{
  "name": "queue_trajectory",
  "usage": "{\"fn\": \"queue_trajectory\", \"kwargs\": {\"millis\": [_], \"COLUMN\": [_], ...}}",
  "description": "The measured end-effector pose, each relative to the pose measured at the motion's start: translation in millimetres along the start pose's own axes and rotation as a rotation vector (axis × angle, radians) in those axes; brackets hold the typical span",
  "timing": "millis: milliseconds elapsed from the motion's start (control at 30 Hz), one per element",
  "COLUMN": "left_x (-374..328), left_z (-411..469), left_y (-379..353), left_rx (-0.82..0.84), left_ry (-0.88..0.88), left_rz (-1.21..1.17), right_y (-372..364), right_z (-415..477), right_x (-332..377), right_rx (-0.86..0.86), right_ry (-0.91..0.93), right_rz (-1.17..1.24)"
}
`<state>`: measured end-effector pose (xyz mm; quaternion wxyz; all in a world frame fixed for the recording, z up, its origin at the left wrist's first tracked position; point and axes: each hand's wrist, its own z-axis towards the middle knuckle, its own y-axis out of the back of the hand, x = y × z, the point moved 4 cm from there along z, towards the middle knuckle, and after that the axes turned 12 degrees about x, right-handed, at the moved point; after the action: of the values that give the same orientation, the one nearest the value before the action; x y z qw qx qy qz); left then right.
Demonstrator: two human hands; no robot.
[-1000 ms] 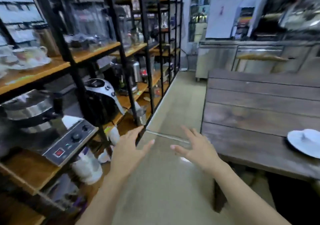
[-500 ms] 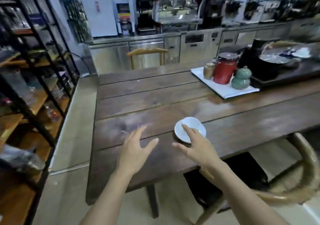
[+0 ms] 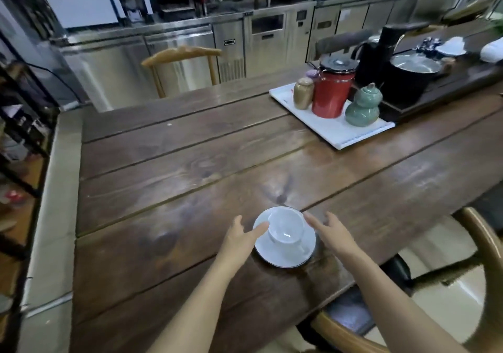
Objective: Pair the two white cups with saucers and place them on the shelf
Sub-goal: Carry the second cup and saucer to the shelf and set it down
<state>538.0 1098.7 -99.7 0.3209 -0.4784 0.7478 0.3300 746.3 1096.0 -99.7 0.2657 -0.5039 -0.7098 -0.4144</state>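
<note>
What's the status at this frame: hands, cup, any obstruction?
Left hand and right hand open, flanking the saucer, neither gripping. White cup upright on saucer, on the table. Nothing in the way.

The table (image 3: 190, 167) is showing dark stained wood planks, grain and knots plain, with a dull sheen catching the light. The cup (image 3: 285, 228) and saucer (image 3: 275, 257) are gleaming like glazed white ceramic, smooth and glossy. The tray (image 3: 334, 132) is looking smooth, white and matt. The red canister (image 3: 330, 94) is shining like enamelled metal under a dark lid. The green jar (image 3: 363, 106) is wearing a soft celadon glaze. The counter cabinets (image 3: 190, 53) are glinting as brushed steel. The chair (image 3: 179, 53) is showing pale, smooth wood.
</note>
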Motion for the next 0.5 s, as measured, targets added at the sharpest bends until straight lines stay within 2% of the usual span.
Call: {"fn": "queue_trajectory", "kwargs": {"millis": [100,200,500], "left_x": [9,16,13], "left_z": [17,27,10], "left_y": [-14,-23,-23], "left_rx": [0.091,0.108,-0.047], "left_ry": [0.171,0.238,0.165], "left_rz": [-0.261,-0.391,-0.466], "right_y": [0,-1,-13], "right_z": [18,33,41], "right_x": [-9,-11,2], "right_rx": [0.12,0.268,0.348], "right_ry": [-0.113,-0.159,0.003], "right_rz": [0.059,0.01,-0.013]}}
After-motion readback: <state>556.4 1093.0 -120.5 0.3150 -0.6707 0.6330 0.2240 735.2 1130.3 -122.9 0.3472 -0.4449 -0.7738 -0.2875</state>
